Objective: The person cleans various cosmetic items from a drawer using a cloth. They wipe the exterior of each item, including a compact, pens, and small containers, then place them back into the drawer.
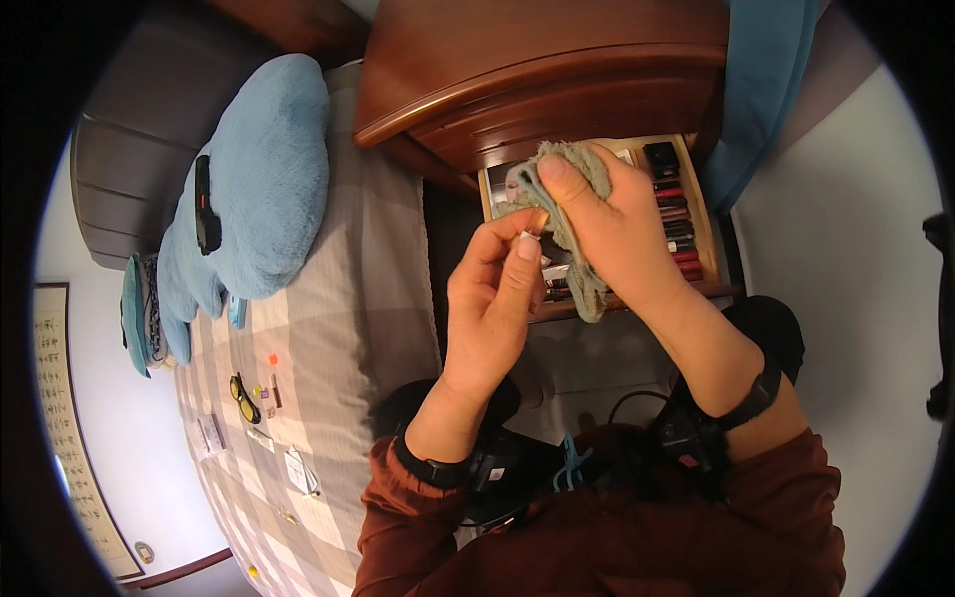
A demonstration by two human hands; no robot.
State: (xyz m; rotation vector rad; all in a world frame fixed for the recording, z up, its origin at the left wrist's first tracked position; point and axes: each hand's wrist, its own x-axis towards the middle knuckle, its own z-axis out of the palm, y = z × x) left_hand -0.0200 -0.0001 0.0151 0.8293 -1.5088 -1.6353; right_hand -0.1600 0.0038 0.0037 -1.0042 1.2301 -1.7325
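Note:
My right hand (612,216) grips a folded grey-green fuzzy cloth (586,287), its thumb pressed on the upper fold. Between the thumb and fingertips of my left hand (492,298) is a small clear item (536,221) with a whitish end, too small to name. It touches or nearly touches the cloth's edge. Both hands are above an open wooden drawer (705,224). Inside, lipstick-like tubes (677,224) in red and black line the right side, along with a black case (661,160). The hands and cloth hide the drawer's middle.
A reddish-brown wooden nightstand (552,82) stands ahead. On the left, the checked bed (336,388) bears a blue plush cushion (276,179), sunglasses (245,399) and several small items. A blue fabric panel (768,97) hangs right of the drawer.

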